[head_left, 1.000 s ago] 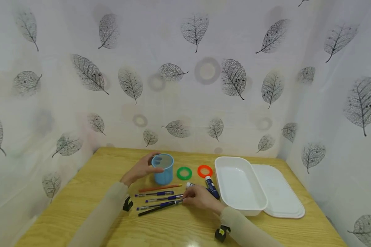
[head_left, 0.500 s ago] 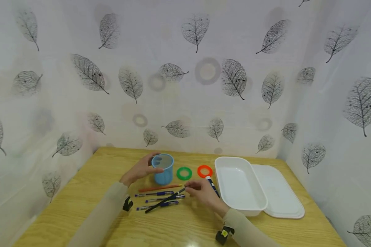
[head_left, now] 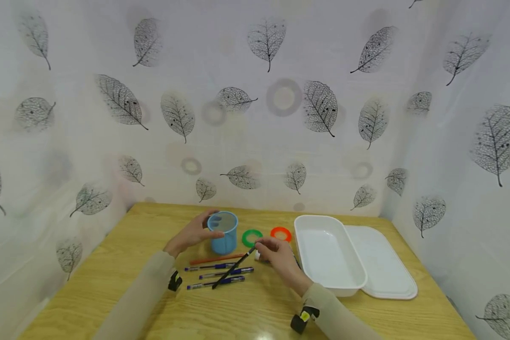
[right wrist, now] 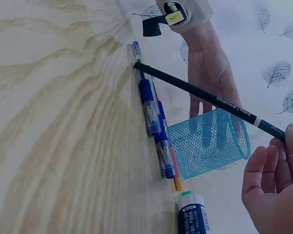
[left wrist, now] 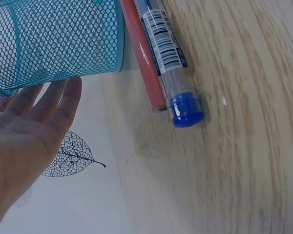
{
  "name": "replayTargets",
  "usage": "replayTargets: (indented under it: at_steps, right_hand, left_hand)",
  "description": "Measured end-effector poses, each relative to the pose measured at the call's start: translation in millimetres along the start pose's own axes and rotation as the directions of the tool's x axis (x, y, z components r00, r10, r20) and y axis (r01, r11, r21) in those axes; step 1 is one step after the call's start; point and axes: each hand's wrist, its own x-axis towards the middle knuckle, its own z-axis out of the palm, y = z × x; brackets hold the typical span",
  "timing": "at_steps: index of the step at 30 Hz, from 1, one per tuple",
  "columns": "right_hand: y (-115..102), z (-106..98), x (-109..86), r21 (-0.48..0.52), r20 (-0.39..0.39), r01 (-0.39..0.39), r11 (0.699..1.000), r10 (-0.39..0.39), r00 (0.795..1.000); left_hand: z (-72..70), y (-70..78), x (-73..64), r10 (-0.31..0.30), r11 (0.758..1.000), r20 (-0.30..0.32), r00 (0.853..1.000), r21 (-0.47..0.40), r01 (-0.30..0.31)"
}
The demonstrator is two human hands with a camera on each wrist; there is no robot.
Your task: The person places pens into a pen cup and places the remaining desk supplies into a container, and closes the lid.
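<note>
My left hand holds a blue mesh pen cup, thumb on the near side and fingers around the far side. The cup stands upright on the table. My right hand pinches a black charcoal pencil near one end. In the head view the pencil slants over the pens, its other end low near them. Several blue pens lie side by side, with a reddish pencil behind them. In the left wrist view a blue-ended pen lies beside the reddish pencil.
A green ring and an orange ring lie behind my right hand. A glue stick is partly hidden by that hand in the head view. To the right stand a white container and its flat white lid.
My right hand has lifted the charcoal pencil off the table and moved it up and away, tilting it steeper across the pens. My left hand has stayed at the cup.
</note>
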Motion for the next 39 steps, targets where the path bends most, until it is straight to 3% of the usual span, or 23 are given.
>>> replayTargets:
  at_steps: [5, 22, 32, 39]
  right_hand:
    - [-12.6, 1.9, 0.6, 0.045, -0.07, 0.014, 0.999, -0.011, 0.997]
    - [-24.5, 2.1, 14.3, 0.261, -0.107, 0.076, 0.962, -0.049, 0.993]
    - [-31.4, 2.1, 20.7, 0.271, -0.173, 0.12, 0.955, -0.075, 0.982]
    - [-38.6, 1.3, 27.3, 0.257, -0.218, 0.106, 0.961, -0.049, 0.975]
  left_hand:
    - [0.0, 1.6, -0.1, 0.007, 1.0, 0.008, 1.0, -0.011, -0.007]
    - [1.5, 1.7, -2.4, -0.007, 0.999, 0.004, 1.0, -0.035, 0.008]
    - [2.2, 1.9, -1.5, -0.006, 1.0, -0.005, 1.0, -0.019, 0.006]
    - [1.7, -1.5, -0.9, -0.002, 1.0, -0.007, 1.0, -0.015, 0.002]
